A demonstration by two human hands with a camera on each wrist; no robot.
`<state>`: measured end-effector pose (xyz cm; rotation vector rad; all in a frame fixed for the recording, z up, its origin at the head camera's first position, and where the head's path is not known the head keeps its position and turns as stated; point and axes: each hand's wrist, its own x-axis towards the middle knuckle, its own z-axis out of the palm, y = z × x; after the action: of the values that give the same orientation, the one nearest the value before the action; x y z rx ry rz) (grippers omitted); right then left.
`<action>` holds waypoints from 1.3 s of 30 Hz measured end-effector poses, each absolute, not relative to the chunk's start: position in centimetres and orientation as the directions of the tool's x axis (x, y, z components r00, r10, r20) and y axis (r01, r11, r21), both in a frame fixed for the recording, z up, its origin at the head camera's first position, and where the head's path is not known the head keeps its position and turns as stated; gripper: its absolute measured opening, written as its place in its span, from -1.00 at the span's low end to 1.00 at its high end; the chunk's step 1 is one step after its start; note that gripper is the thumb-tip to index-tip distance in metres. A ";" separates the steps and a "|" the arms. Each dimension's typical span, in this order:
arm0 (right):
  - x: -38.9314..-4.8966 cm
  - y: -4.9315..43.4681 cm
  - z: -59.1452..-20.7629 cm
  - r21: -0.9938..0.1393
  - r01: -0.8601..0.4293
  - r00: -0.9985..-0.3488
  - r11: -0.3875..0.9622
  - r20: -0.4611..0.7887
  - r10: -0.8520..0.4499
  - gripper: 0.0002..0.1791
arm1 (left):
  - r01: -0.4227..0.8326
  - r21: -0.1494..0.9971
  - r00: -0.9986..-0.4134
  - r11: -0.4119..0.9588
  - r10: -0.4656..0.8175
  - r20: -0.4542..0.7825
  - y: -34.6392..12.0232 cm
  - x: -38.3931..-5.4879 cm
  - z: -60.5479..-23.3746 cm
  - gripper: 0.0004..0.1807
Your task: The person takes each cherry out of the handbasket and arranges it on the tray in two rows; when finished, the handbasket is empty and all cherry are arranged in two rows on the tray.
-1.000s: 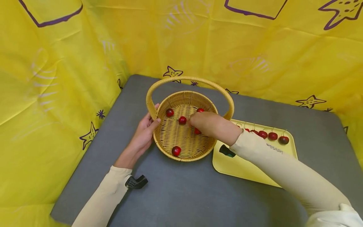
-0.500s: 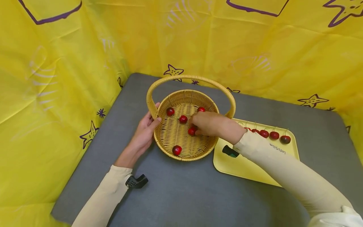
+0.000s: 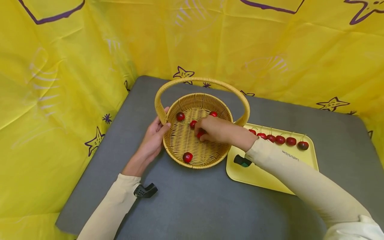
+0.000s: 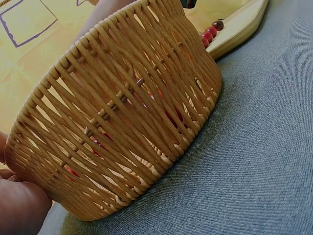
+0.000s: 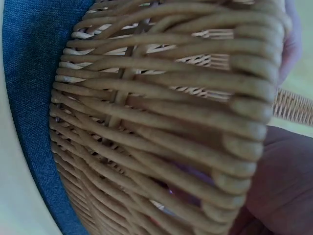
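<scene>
Right grip (image 3: 216,129) pinches 1 red cherry (image 3: 200,134) inside the wicker basket (image 3: 180,141), whose side the left grip (image 3: 152,140) holds.

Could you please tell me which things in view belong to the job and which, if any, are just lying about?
Likely the job:
right hand
left hand
basket
cherries inside it
tray
cherries on it

Only surroundings:
table
yellow cloth

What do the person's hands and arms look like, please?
The left hand and right hand are bare. The left sleeve and right sleeve are cream, the right with dark lettering and white fabric higher up. A black device sits at each wrist, the right one showing some green.
</scene>
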<state>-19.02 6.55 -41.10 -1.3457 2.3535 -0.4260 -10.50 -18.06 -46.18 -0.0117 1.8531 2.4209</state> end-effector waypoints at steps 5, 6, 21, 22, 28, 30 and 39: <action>-19.1 6.7 -41.3 -0.451 -0.761 -0.460 0.467 -0.133 -0.878 -0.85 | -0.081 0.960 -0.996 -0.267 0.066 -0.066 -18.0 -10.5 -46.3 -0.30; -19.0 6.7 -41.4 -0.452 -0.764 -0.455 0.460 -0.127 -0.881 -0.85 | -0.080 0.960 -0.996 -0.267 0.064 -0.065 -18.0 -10.5 -46.3 -0.30; -16.7 7.5 -39.3 -0.504 -0.791 -0.438 0.348 0.068 -0.896 -0.79 | -0.078 0.959 -0.996 -0.271 0.061 -0.063 -18.0 -10.5 -46.3 -0.30; -16.1 7.9 -38.8 -0.510 -0.793 -0.438 0.333 0.097 -0.894 -0.78 | -0.080 0.959 -0.996 -0.272 0.061 -0.065 -18.1 -10.5 -46.3 -0.29; -12.2 11.6 -36.5 -0.584 -0.765 -0.491 0.271 0.257 -0.832 -0.68 | -0.072 0.966 -0.996 -0.250 0.068 -0.057 -18.0 -10.7 -46.2 -0.29; -11.1 13.1 -36.3 -0.627 -0.737 -0.531 0.254 0.304 -0.791 -0.63 | -0.070 0.967 -0.996 -0.245 0.068 -0.055 -18.0 -10.7 -46.1 -0.28; -8.0 19.0 -37.8 -0.726 -0.656 -0.696 0.205 0.477 -0.537 -0.43 | -0.099 0.965 -0.994 -0.243 0.062 -0.087 -18.1 -10.5 -46.1 -0.31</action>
<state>-8.02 19.03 -37.81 -1.2595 2.5287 -1.6288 -10.53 -18.09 -46.14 -0.0464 1.8663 2.3981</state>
